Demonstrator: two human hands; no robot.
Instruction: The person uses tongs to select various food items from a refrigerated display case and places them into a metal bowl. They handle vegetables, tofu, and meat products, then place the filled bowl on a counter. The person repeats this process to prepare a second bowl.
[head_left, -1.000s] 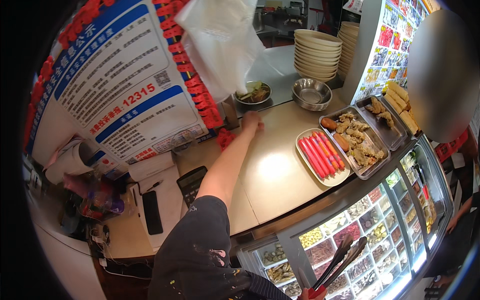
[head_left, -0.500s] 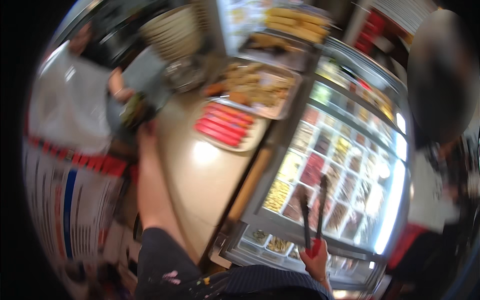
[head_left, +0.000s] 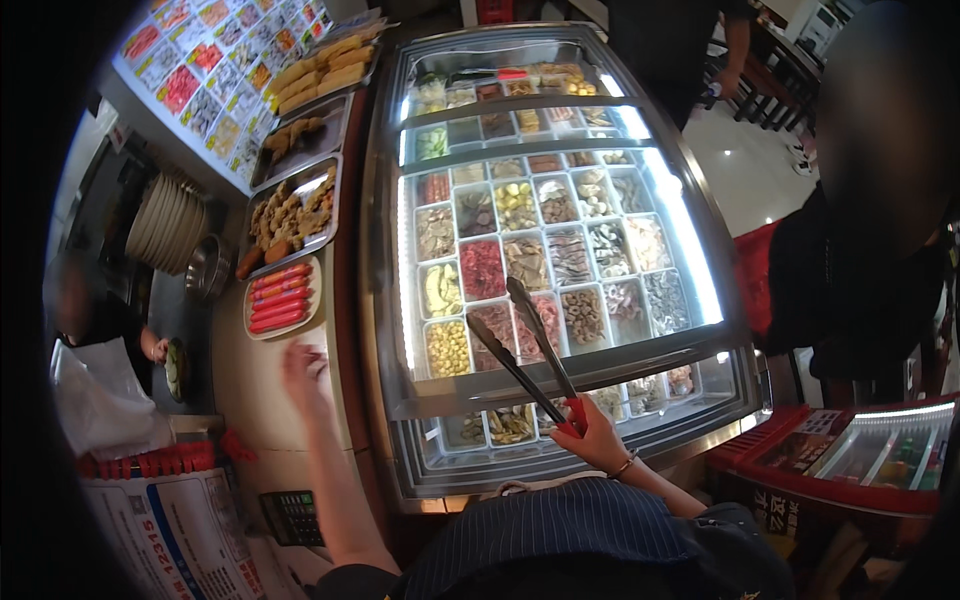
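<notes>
My right hand [head_left: 592, 438] is closed round the red handles of a pair of tongs [head_left: 515, 350]. The tongs' two dark arms are spread and reach over the front rail of a lit glass display case [head_left: 480, 400]. Inside the case are several white tubs of sliced meat, corn and other foods. My left hand [head_left: 308, 380] hovers over the pale counter [head_left: 240, 375], slightly blurred, with nothing visible in it and its fingers seemingly apart. Just beyond it lies a tray of pink-wrapped sausages [head_left: 282, 298]. At the left, a co-worker's hand [head_left: 157, 347] holds a greenish item [head_left: 176, 370].
Trays of fried pieces [head_left: 290, 215] and yellow sticks [head_left: 320, 70] line the counter's far side. Stacked bowls [head_left: 165, 222] and a metal bowl [head_left: 206, 265] stand left. A calculator [head_left: 290, 517] lies near my left forearm. A red-edged freezer [head_left: 850, 450] is at right.
My left hand has come away from the greenish item, which the co-worker now holds. The view has swung right, and the tongs remain in my right hand.
</notes>
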